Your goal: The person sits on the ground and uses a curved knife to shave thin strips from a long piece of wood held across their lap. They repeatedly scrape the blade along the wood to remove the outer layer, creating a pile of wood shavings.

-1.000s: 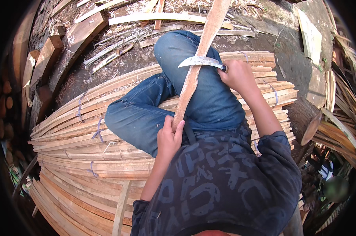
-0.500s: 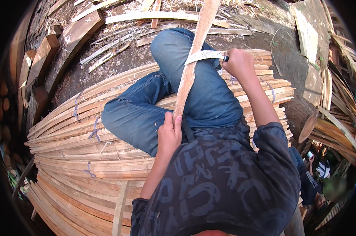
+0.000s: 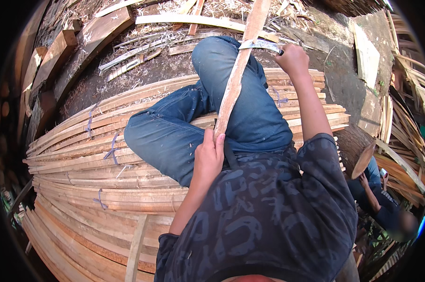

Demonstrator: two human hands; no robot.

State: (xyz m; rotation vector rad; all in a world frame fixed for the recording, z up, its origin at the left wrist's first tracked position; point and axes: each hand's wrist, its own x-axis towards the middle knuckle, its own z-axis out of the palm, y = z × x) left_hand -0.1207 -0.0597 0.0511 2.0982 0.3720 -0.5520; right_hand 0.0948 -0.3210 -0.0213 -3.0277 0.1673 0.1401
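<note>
A long, rough wooden strip [image 3: 238, 75] slants up and away across my raised thigh. My left hand [image 3: 209, 154] is closed round its near end, close to my waist. In my right hand [image 3: 293, 60] is the dark handle of a knife with a curved, pale metal blade [image 3: 262, 44]. That blade lies across the strip beyond my knee, its edge against the wood. The strip's far end runs out past the top of the view.
I sit on bundled wooden slats [image 3: 104, 157] tied with purple strips. Thick beams [image 3: 88, 47] stand at the far left. Shavings and offcuts [image 3: 189, 19] litter the ground ahead. A log [image 3: 358, 148] lies at my right, with another person [image 3: 381, 202] behind it.
My right hand has pushed the knife farther up the strip, away from me. The strip has shifted a little to the right in view, my left hand still on its near end.
</note>
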